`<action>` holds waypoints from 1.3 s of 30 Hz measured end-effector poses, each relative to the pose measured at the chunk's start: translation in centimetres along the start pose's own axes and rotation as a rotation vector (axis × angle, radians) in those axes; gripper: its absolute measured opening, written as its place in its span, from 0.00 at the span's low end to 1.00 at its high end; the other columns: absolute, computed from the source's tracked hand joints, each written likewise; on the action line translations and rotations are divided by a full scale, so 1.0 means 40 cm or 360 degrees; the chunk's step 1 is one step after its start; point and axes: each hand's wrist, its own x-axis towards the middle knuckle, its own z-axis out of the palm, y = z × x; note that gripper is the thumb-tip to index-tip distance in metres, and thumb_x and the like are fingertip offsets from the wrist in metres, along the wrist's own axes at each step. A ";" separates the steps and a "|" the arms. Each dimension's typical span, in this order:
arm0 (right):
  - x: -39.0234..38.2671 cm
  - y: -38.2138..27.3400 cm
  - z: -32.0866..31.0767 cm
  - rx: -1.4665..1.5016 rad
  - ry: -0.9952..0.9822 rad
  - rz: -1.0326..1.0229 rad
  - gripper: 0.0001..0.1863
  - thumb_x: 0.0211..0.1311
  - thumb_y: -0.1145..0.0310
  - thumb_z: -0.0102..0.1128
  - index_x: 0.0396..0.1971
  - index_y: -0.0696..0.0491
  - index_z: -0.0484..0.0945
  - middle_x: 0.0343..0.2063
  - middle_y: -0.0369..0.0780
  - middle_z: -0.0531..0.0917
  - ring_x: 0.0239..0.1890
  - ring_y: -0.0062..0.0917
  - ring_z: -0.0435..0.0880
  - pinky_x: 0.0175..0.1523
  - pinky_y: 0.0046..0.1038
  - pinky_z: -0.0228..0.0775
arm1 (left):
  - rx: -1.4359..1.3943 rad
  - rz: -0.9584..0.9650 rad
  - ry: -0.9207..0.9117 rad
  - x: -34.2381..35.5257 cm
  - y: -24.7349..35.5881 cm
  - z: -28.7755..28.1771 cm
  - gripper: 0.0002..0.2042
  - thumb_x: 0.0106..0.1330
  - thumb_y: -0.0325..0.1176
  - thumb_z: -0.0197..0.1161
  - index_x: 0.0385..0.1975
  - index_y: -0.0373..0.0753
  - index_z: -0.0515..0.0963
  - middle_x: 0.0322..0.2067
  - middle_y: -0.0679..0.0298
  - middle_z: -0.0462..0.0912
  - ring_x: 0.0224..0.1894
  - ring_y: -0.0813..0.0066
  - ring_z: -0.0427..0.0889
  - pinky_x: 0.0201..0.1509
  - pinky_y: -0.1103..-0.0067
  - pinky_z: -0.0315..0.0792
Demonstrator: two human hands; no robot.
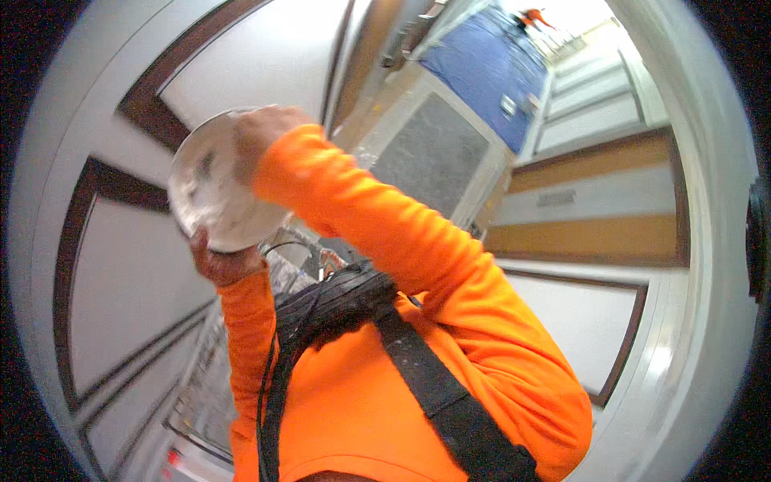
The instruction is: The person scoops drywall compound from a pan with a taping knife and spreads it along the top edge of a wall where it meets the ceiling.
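Note:
A round white dish [205,193], smeared with pale paste and a darker patch, is raised at the left of the view. My left hand [215,255] grips it by its lower edge. My right hand [265,132] is curled at the dish's upper right, partly over its inside; I cannot make out what its fingers hold. Both orange-sleeved arms reach up from my body, which has a dark bag and strap across it.
Framed white panels [128,297] and brown-banded panels [586,233] line both sides. A grey floor strip [422,161] and a blue sheet [482,72] run down the corridor, where a person in orange [530,20] is at the far end.

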 end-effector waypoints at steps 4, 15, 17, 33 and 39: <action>-0.005 0.032 -0.010 0.0074 0.0051 0.0290 0.13 0.43 0.65 0.60 0.30 0.53 0.82 0.31 0.45 0.83 0.36 0.35 0.83 0.42 0.32 0.75 | 0.0178 0.0071 -0.0107 -0.009 -0.005 0.068 0.32 0.49 0.41 0.56 0.57 0.37 0.61 0.53 0.50 0.67 0.55 0.50 0.67 0.57 0.55 0.64; -0.029 0.039 0.126 -0.0184 0.0509 -0.0316 0.22 0.40 0.59 0.64 0.40 0.47 0.78 0.40 0.43 0.80 0.44 0.32 0.79 0.46 0.32 0.71 | 0.1587 0.1306 -0.0705 0.003 -0.014 -0.060 0.34 0.41 0.39 0.75 0.49 0.38 0.65 0.46 0.53 0.72 0.48 0.59 0.75 0.50 0.65 0.72; 0.056 -0.032 0.253 -0.1198 -0.0172 0.0182 0.29 0.43 0.55 0.64 0.49 0.46 0.71 0.48 0.44 0.75 0.51 0.32 0.74 0.52 0.36 0.67 | 0.1608 0.1161 -0.0675 -0.027 0.007 -0.019 0.34 0.40 0.40 0.76 0.48 0.37 0.66 0.46 0.54 0.73 0.48 0.60 0.76 0.50 0.67 0.73; -0.244 -0.011 -0.056 -0.0528 -0.0294 -0.1029 0.09 0.43 0.61 0.58 0.28 0.43 0.79 0.21 0.34 0.80 0.31 0.32 0.81 0.38 0.33 0.71 | 0.0051 -0.0628 -0.0559 -0.014 0.078 -0.002 0.28 0.68 0.51 0.40 0.57 0.32 0.62 0.56 0.51 0.67 0.58 0.57 0.67 0.62 0.60 0.60; -0.266 0.060 -0.082 -0.0458 0.0204 -0.1532 0.07 0.42 0.61 0.59 0.26 0.40 0.76 0.28 0.33 0.75 0.40 0.27 0.77 0.50 0.33 0.67 | -0.0296 -0.0726 -0.0805 -0.058 0.062 0.026 0.27 0.64 0.49 0.48 0.56 0.33 0.64 0.53 0.52 0.70 0.54 0.59 0.70 0.60 0.63 0.63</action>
